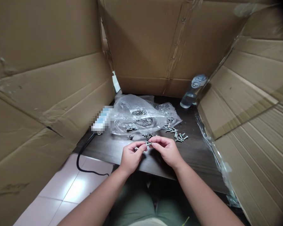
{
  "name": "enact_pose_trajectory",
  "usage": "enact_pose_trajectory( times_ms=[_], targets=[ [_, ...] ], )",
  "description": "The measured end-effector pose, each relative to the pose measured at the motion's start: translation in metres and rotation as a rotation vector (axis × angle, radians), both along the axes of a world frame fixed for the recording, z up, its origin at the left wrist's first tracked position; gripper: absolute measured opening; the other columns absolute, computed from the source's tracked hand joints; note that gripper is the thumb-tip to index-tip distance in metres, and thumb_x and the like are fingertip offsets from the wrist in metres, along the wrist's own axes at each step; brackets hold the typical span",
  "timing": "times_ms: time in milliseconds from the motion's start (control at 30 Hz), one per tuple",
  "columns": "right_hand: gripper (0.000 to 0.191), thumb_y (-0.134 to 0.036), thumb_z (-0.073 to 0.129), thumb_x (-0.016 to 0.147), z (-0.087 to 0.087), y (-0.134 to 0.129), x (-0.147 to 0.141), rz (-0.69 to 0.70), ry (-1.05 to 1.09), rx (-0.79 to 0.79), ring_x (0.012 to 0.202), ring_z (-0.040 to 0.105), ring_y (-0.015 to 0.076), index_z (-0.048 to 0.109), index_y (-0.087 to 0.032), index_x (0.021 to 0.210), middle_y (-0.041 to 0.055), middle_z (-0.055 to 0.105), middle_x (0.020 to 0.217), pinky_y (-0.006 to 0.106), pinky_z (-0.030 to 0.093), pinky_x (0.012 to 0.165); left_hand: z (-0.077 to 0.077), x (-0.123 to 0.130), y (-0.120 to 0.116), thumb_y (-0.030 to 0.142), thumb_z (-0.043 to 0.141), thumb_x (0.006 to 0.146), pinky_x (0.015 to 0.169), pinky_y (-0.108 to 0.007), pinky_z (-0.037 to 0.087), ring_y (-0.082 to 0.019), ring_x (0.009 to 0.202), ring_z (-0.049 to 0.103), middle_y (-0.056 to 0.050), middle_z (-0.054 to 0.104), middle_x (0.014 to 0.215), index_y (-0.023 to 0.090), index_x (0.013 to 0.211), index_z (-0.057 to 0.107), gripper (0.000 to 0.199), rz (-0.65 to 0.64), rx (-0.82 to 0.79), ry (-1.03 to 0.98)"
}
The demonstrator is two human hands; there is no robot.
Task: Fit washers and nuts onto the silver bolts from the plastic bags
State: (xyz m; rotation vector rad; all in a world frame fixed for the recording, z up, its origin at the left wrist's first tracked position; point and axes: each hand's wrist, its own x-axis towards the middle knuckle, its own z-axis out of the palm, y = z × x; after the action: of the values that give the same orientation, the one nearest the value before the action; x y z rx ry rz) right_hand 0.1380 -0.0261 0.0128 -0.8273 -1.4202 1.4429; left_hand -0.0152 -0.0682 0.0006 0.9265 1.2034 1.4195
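Note:
Near the table's front edge, my left hand [132, 157] and my right hand [166, 151] meet at a small silver screw [148, 144]. Left thumb and finger pinch its left end, and another metal piece [136, 148] shows between the left fingers. The right fingertips close round the screw's right end; any small part there is too small to make out. Just beyond the hands lie several loose screws [179, 137]. A clear plastic bag [124, 108] holds many washers [143, 121]. A second clear bag [168, 110] with screws sits to its right.
A bottle with water [191, 94] stands tilted in view at the back right of the dark table [198, 153]. A pixelated power strip [102, 119] with a black cable [81, 150] is at the left. Cardboard walls [143, 40] surround the table.

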Motion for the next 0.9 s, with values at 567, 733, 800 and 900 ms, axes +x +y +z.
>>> enact_pose_trajectory(
  times_ms=[567, 733, 800, 900],
  targets=[
    [0.014, -0.024, 0.061, 0.082, -0.0037, -0.0034, 0.0004, -0.067, -0.229, 0.361, 0.080, 0.063, 0.0177, 0.073, -0.021, 0.089, 0.0075, 0.067, 0.088, 0.031, 0.053, 0.070, 0.0032, 0.0030, -0.0044, 0.030, 0.073, 0.068, 0.037, -0.018, 0.031, -0.009, 0.046, 0.052, -0.006, 0.069, 0.068, 0.017, 0.078, 0.075, 0.017, 0.110, 0.019, 0.121],
    [0.014, -0.028, 0.061, 0.083, -0.0020, -0.0043, 0.0010, -0.077, -0.200, 0.307, 0.078, 0.063, 0.0176, 0.073, -0.020, 0.085, 0.0074, 0.066, 0.087, 0.030, 0.054, 0.069, -0.0001, 0.0046, -0.0052, 0.031, 0.071, 0.071, 0.041, -0.019, 0.036, -0.012, 0.052, 0.057, -0.006, 0.070, 0.071, 0.018, 0.081, 0.075, 0.017, 0.131, 0.046, 0.198],
    [0.014, -0.029, 0.062, 0.081, -0.0011, -0.0051, 0.0004, -0.083, -0.179, 0.248, 0.075, 0.064, 0.0173, 0.072, -0.019, 0.083, 0.0071, 0.066, 0.086, 0.030, 0.054, 0.067, -0.0013, 0.0051, -0.0058, 0.031, 0.070, 0.072, 0.042, -0.020, 0.038, -0.014, 0.055, 0.059, -0.006, 0.070, 0.072, 0.019, 0.081, 0.075, 0.016, 0.141, 0.062, 0.231],
    [0.014, -0.029, 0.062, 0.081, -0.0007, -0.0055, -0.0001, -0.078, -0.169, 0.235, 0.070, 0.064, 0.0162, 0.072, -0.018, 0.083, 0.0071, 0.066, 0.086, 0.030, 0.054, 0.065, -0.0013, 0.0058, -0.0078, 0.030, 0.070, 0.073, 0.048, -0.022, 0.042, -0.016, 0.061, 0.062, -0.007, 0.071, 0.072, 0.020, 0.082, 0.075, 0.015, 0.177, 0.090, 0.285]
  ],
)
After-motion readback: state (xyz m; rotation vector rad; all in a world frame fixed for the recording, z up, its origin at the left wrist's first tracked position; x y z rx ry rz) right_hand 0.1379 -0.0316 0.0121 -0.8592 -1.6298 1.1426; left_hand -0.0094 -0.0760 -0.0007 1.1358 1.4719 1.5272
